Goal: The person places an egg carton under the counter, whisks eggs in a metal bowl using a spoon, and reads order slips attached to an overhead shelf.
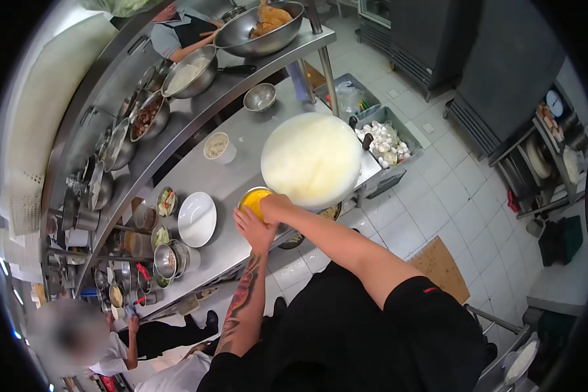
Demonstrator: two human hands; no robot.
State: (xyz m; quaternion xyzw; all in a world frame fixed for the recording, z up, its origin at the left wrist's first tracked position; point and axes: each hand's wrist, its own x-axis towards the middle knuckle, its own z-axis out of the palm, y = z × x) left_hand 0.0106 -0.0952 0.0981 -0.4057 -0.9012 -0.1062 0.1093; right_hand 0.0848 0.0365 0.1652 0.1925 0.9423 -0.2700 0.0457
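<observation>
The left hand (253, 230) is holding the side of the yellow-filled bowl (244, 195), which is sitting beside the round board (311, 160) on the counter (240, 171); the right hand (277, 208) is reaching over it, grip unclear.

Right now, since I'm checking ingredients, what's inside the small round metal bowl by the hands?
Bright yellow contents show inside the small round metal bowl. The right hand covers part of them, and they hide the bowl's bottom.

Round silvery metal bowl (242, 198), mouth upward as I touch its side — bright yellow contents (253, 200) within — just beside the large, pale, round board (310, 159).
</observation>
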